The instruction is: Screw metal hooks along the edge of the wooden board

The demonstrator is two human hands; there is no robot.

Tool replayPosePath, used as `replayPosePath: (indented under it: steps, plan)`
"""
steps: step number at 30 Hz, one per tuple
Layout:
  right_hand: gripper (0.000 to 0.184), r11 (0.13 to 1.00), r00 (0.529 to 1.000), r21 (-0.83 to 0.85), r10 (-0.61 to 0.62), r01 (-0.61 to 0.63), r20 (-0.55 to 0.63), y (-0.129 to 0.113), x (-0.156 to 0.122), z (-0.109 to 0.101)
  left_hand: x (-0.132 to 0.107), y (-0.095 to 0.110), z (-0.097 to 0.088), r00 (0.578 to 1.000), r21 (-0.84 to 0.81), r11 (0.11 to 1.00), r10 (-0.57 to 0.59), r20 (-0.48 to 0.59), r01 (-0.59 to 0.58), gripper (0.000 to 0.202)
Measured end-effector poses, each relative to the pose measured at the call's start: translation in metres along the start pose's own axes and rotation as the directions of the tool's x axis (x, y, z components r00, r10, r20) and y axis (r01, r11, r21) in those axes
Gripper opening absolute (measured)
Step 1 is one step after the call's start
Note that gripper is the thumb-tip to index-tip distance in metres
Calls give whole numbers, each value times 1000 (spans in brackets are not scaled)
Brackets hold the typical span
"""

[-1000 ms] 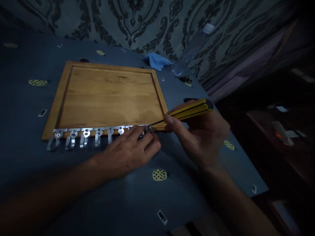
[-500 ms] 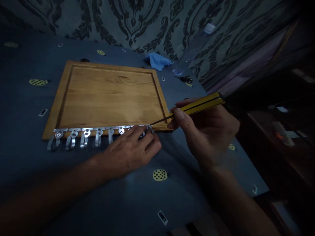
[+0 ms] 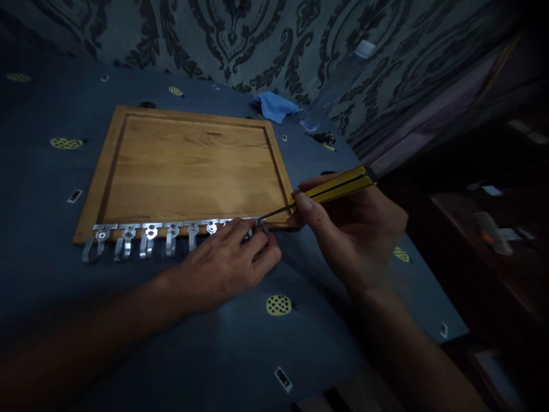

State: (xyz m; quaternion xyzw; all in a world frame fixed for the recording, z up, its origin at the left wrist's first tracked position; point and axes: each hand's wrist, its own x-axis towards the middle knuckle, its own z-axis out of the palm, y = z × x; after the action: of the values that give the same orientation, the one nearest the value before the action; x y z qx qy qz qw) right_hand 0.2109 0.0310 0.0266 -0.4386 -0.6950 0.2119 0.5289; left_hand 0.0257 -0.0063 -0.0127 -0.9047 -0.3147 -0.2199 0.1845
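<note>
A framed wooden board (image 3: 193,166) lies flat on the cloth-covered table. Along its near edge runs a metal hook rail (image 3: 150,230) with several silver hooks jutting toward me. My left hand (image 3: 231,252) covers the right part of the rail, its fingers bent and gripping the rail and hooks near the end. In my right hand (image 3: 343,229), closed around the handle, is a screwdriver (image 3: 334,189) with yellow and black grips. The thin shaft slants down to the left, and its tip meets the rail's right end beside my left fingertips. Those fingers hide whatever screw is there.
A blue cloth (image 3: 277,107) sits by the patterned wall behind the board. To its right stands a clear plastic bottle (image 3: 332,91), with a small dark object (image 3: 323,138) at its foot. The table's right edge drops away toward a dark brown surface (image 3: 506,257) holding small items.
My right hand and the screwdriver handle have shifted slightly left. The screwdriver tip stays at the rail's right end. My left hand and the board look unmoved.
</note>
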Motion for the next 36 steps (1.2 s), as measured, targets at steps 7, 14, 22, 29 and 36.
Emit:
replayPosePath:
  steps: [7,14,22,29,36]
  plan:
    - [10,995,995,-83,-52,59,81,0,-3,-4,0,1,0,1000,-15,1000,-2,14,2,19]
    - [11,988,980,-88,-108,124,165,-4,-2,-7,0,1,1,1000,-14,1000,1,10,0,19]
    - [8,982,987,-144,-104,122,127,-3,-1,-6,-1,0,0,1000,-5,1000,-4,26,4,20]
    - [25,981,994,-165,-93,101,57,-6,3,-2,1,0,0,1000,-8,1000,-7,-12,7,20]
    - [20,992,994,90,80,-86,69,-7,4,0,-1,1,-1,1000,-7,1000,-5,5,5,21]
